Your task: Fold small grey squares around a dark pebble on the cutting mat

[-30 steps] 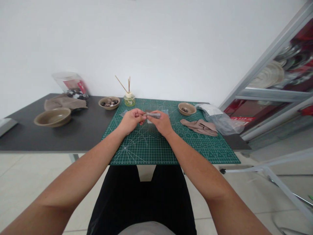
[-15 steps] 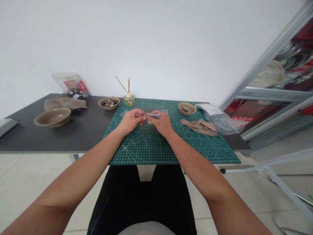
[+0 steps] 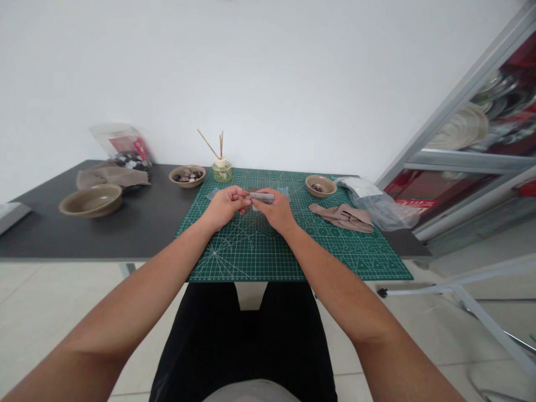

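A slim grey stick (image 3: 263, 197) is held almost level over the mat (image 3: 251, 254), nearer its far edge; a small brownish piece (image 3: 248, 197), mostly hidden, is pinched at the stick's left end.

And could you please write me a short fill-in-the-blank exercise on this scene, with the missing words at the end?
The grey pen-shaped object is held in the person's ____ hand.
The gridded mat beneath both hands is coloured ____.
Thin ____ poke up out of the small bottle.
The largest bowl stands to the ____ of the mat.

Missing words: right; green; sticks; left.
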{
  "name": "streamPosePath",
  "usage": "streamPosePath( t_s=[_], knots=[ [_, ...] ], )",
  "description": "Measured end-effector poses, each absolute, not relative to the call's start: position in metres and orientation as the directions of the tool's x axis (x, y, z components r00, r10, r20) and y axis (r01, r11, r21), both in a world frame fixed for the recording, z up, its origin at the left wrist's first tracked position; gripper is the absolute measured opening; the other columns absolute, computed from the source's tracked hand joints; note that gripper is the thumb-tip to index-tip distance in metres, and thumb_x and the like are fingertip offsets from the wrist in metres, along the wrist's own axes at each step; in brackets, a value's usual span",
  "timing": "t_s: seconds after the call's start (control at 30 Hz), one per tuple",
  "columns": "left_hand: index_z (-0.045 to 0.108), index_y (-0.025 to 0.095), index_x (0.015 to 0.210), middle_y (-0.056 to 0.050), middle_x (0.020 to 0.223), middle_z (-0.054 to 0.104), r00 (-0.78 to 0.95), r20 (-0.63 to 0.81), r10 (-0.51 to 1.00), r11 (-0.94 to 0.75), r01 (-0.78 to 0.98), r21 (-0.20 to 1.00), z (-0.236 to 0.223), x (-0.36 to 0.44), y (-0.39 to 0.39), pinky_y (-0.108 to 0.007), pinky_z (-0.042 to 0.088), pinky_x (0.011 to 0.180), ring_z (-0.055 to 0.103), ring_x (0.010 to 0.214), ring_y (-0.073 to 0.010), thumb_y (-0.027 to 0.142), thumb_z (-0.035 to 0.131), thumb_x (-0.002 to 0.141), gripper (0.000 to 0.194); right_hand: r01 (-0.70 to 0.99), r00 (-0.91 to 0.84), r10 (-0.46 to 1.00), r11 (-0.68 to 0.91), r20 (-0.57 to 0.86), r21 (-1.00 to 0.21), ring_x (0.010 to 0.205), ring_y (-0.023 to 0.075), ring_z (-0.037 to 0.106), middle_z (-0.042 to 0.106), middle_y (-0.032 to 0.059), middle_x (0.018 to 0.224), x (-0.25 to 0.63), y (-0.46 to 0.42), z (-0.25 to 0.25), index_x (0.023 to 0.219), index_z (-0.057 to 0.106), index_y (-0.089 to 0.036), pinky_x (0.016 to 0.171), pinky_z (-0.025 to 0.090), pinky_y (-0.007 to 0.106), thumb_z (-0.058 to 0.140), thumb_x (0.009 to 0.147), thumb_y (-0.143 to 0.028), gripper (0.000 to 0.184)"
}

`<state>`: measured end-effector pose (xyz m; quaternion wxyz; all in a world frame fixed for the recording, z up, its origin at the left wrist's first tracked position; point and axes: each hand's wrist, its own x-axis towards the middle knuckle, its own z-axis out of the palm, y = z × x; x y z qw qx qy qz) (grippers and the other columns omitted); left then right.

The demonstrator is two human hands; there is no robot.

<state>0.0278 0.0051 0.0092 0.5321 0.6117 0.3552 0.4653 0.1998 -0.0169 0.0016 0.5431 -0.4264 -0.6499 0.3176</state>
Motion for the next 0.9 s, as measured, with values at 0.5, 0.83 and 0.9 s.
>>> streamPosePath(
  t_s=[0.5,0.83,0.9],
  knots=[
    [0.061,0.015,0.084,0.003,0.058,0.062,0.349,0.211,0.913,-0.209,-0.044,0.977,0.0057,0.0253,0.0074,-0.024,0.042,0.053,0.054,0.051,-0.0095,0.026,0.08,0.064,0.029,0.243,-0.066,0.896,0.441,0.439,-0.864,0.071,0.0154,0.062,0.072,0.0013,0.08,0.2006,-0.0176,0.0013,0.087,0.072,-0.019,0.066,0.047,0.027,0.071,0.074,-0.038,0.023],
    [0.06,0.018,0.09,0.005,0.061,0.06,0.33,0.353,0.876,-0.337,-0.105,0.935,0.0074,0.0287,0.005,-0.024,0.047,0.06,0.057,0.058,-0.0098,0.023,0.079,0.067,0.03,0.239,0.012,0.901,0.418,0.433,-0.877,0.068,0.0153,0.062,0.071,0.0001,0.075,0.2016,-0.0182,0.0065,0.08,0.071,-0.02,0.065,0.047,0.028,0.073,0.072,-0.04,0.021],
    [0.062,0.018,0.09,0.004,0.066,0.062,0.307,0.357,0.882,-0.332,-0.132,0.934,0.007,0.0294,0.0044,-0.026,0.05,0.063,0.059,0.062,-0.0107,0.026,0.079,0.069,0.028,0.219,0.043,0.904,0.407,0.425,-0.887,0.069,0.0156,0.063,0.071,0.0001,0.075,0.2017,-0.0162,0.0045,0.081,0.071,-0.02,0.066,0.048,0.028,0.073,0.072,-0.041,0.023]
  ],
)
